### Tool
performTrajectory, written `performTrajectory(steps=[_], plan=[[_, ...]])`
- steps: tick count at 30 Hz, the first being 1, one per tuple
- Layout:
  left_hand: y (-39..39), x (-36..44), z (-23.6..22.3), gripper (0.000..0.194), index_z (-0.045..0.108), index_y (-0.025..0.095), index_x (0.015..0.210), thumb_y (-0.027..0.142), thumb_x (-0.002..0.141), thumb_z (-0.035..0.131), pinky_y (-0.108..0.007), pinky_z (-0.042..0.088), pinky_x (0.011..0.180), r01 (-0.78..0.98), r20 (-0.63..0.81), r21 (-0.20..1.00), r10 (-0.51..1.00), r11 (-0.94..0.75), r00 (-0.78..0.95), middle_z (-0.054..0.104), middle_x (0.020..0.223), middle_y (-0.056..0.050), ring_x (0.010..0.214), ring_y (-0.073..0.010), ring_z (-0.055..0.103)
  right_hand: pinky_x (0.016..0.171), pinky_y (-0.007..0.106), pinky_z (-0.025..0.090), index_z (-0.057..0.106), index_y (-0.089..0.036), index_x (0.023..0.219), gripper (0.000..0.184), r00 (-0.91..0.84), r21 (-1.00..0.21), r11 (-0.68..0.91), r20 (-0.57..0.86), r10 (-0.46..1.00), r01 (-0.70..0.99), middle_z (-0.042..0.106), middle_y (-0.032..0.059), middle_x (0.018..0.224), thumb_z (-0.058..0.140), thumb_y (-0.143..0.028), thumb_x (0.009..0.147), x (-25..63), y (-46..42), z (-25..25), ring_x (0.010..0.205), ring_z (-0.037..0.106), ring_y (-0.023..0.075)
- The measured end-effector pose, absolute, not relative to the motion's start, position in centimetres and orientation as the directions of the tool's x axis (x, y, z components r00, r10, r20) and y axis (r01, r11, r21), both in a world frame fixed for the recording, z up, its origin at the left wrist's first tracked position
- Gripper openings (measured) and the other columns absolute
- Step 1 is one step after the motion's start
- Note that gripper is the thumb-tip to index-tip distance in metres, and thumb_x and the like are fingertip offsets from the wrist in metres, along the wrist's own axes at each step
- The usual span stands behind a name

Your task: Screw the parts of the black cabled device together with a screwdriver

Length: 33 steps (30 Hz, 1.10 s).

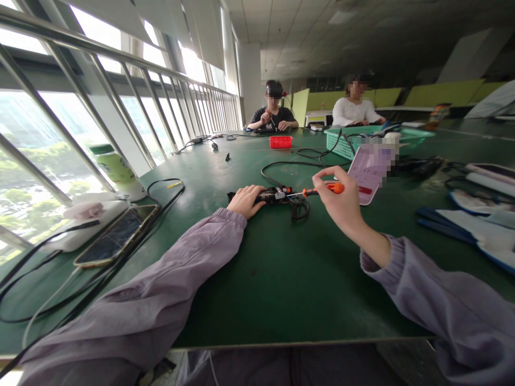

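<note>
My left hand (247,200) rests over a dark elongated device (274,196) lying on the green table, its fingers curled round the left part. A black cable leaves the device, which has a few small orange-red and grey spots at its right end. In my right hand (338,197) is a screwdriver (309,192) with an orange and black handle, pinched by the fingers. Its thin shaft points left, and the tip reaches the device's right end; whether it sits in a screw is too small to tell. Part of the device is hidden under my left hand.
Behind my right hand stand a propped phone (368,174) and a green basket (338,143). A red box (280,142) lies farther back. Left are a bottle (117,170), another phone (117,236) and cables; gloves (477,228) lie right. Two people (274,110) sit across.
</note>
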<state>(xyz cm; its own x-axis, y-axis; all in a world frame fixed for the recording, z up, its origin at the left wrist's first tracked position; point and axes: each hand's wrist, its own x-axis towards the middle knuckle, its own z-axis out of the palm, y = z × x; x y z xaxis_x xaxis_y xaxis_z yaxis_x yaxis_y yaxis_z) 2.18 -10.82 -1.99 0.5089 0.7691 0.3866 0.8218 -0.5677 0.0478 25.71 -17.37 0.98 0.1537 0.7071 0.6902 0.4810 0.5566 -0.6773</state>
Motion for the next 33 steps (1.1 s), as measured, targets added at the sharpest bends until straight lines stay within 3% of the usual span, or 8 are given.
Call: performTrajectory(steps=[2,8,13,16,20,25,28,33], plan=[[-10.75,2.15,-2.06,0.036,0.047,0.017,0.119,0.034,0.087,0.047,-0.04,0.04,0.091,0.822,0.386,0.045,0.769,-0.568,0.51,0.058,0.115,-0.01,0.106,-0.0264,0.053,0.049,0.026,0.039,0.051,-0.022,0.083,0.012,0.117,-0.673,0.586,0.695,0.709,0.451,0.05,-0.005,0.061,0.057,-0.029,0.075,25.63,-17.4,0.97,0.05,0.049,0.0105],[-10.53,2.05,-2.29,0.036,0.048,0.016,0.119,0.033,0.087,0.048,-0.041,0.04,0.091,0.819,0.391,0.04,0.764,-0.572,0.514,0.058,0.115,-0.011,0.107,-0.0267,0.053,0.054,0.026,0.044,0.044,-0.023,0.105,0.045,0.127,-0.614,0.651,0.764,0.633,0.446,0.054,-0.0004,0.086,0.065,-0.025,0.065,25.41,-17.58,1.01,0.066,0.055,0.0127],[-10.59,2.05,-2.25,0.037,0.048,0.017,0.119,0.033,0.086,0.048,-0.041,0.04,0.091,0.817,0.396,0.054,0.763,-0.575,0.511,0.058,0.114,-0.011,0.107,-0.0267,0.053,0.053,0.027,0.039,0.053,-0.022,0.08,0.016,0.137,-0.634,0.562,0.719,0.681,0.532,0.046,-0.0057,0.057,0.057,-0.037,0.077,25.56,-17.61,0.98,0.049,0.046,0.0104],[-10.63,2.06,-2.2,0.036,0.047,0.017,0.119,0.033,0.086,0.048,-0.04,0.039,0.091,0.82,0.392,0.052,0.767,-0.57,0.508,0.058,0.114,-0.01,0.106,-0.0263,0.053,0.051,0.026,0.039,0.053,-0.022,0.081,0.011,0.126,-0.635,0.598,0.73,0.672,0.489,0.047,-0.0047,0.06,0.057,-0.03,0.075,25.58,-17.5,0.98,0.05,0.046,0.0103],[-10.67,2.08,-2.15,0.035,0.048,0.018,0.118,0.033,0.086,0.047,-0.041,0.039,0.091,0.819,0.388,0.059,0.769,-0.571,0.508,0.058,0.114,-0.01,0.106,-0.0261,0.053,0.054,0.027,0.043,0.048,-0.024,0.101,0.036,0.124,-0.618,0.638,0.756,0.643,0.458,0.055,-0.0018,0.077,0.062,-0.024,0.068,25.58,-17.36,0.95,0.062,0.053,0.0132],[-10.64,2.08,-2.19,0.036,0.047,0.018,0.119,0.033,0.087,0.047,-0.04,0.039,0.091,0.82,0.394,0.053,0.767,-0.57,0.507,0.058,0.114,-0.01,0.106,-0.026,0.053,0.058,0.029,0.042,0.055,-0.022,0.079,0.017,0.134,-0.661,0.52,0.678,0.722,0.541,0.047,-0.0055,0.052,0.058,-0.039,0.075,25.51,-17.6,0.91,0.052,0.051,0.0133],[-10.64,2.09,-2.17,0.036,0.047,0.017,0.119,0.034,0.087,0.047,-0.04,0.039,0.091,0.821,0.389,0.047,0.767,-0.57,0.51,0.058,0.114,-0.01,0.106,-0.0261,0.053,0.058,0.029,0.043,0.055,-0.022,0.082,0.013,0.103,-0.674,0.558,0.677,0.728,0.484,0.049,-0.0051,0.056,0.056,-0.033,0.076,25.43,-17.67,0.91,0.053,0.052,0.0132],[-10.58,2.06,-2.21,0.036,0.048,0.017,0.119,0.033,0.086,0.048,-0.04,0.039,0.091,0.819,0.393,0.055,0.766,-0.571,0.508,0.058,0.114,-0.01,0.107,-0.0261,0.053,0.078,0.036,0.045,0.047,-0.023,0.107,0.044,0.091,-0.527,0.652,0.81,0.579,0.546,0.058,-0.0007,0.08,0.062,-0.021,0.065,25.41,-17.48,0.92,0.078,0.058,0.0175]])
